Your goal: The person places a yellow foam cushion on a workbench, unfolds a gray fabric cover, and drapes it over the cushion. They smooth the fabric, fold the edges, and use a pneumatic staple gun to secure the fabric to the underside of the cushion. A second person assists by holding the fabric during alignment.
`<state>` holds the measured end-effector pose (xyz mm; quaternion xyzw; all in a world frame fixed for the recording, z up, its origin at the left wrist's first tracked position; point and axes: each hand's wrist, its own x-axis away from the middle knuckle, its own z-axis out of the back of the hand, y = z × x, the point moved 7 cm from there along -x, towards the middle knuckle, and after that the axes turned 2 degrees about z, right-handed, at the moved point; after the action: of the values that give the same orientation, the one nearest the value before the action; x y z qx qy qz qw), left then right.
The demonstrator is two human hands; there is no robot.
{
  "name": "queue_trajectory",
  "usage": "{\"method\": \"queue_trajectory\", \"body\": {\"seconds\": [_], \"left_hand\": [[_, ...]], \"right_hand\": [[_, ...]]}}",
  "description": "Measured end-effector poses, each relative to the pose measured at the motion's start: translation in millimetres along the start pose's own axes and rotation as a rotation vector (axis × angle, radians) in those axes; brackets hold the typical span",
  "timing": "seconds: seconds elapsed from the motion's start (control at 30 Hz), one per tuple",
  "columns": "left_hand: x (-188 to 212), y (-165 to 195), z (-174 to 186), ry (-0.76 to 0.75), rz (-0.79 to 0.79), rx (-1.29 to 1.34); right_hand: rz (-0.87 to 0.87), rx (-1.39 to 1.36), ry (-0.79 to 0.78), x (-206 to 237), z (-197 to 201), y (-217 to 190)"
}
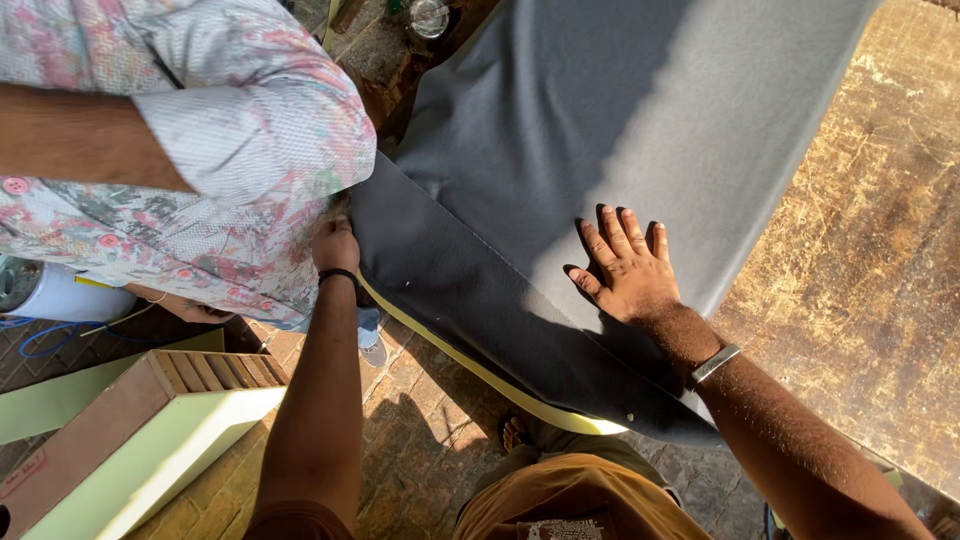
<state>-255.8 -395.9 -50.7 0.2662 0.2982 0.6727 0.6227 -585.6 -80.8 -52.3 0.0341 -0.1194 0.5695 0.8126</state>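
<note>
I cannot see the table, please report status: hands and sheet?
Right hand flat on grey sheet. Left hand grips its edge. Another person's sleeve crowds left hand.

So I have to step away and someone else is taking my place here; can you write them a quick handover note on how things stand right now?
Left hand: gripping the near edge of the dark grey sheet, close against a co-worker's floral shirt.
Right hand: flat, fingers spread, pressing the sheet down on the worn table.
Sheet: spread over the table, its near edge folded over a yellow foam strip that hangs off the side.
Done: sheet laid out. Left: the edge is loose, held only by hands.
</note>
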Motion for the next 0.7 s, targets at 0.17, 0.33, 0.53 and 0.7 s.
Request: {"method": "queue_trajectory", "body": {"seconds": [0.17, 0.33, 0.53, 0.7], "left_hand": [[-19.5, 15.7, -14.3, -0.277, -0.030, -0.256], [-17.2, 36.1, -6.4, -0.115, -0.236, -0.030], [-10.6, 20.0, 16.4, 0.123, -0.347, 0.173], [-24.8, -9.2, -5.7, 0.049, -0.187, 0.153]], "right_hand": [[-0.023, -0.023, 0.001, -39.2, 17.9, -11.1], [0.061, 0.001, 0.038, -98.1, 32.2, -40.8], [0.141, 0.008, 0.010, -141.8, 31.9, -73.1], [0.189, 0.002, 0.035, -153.0, 34.1, -97.4]]}}
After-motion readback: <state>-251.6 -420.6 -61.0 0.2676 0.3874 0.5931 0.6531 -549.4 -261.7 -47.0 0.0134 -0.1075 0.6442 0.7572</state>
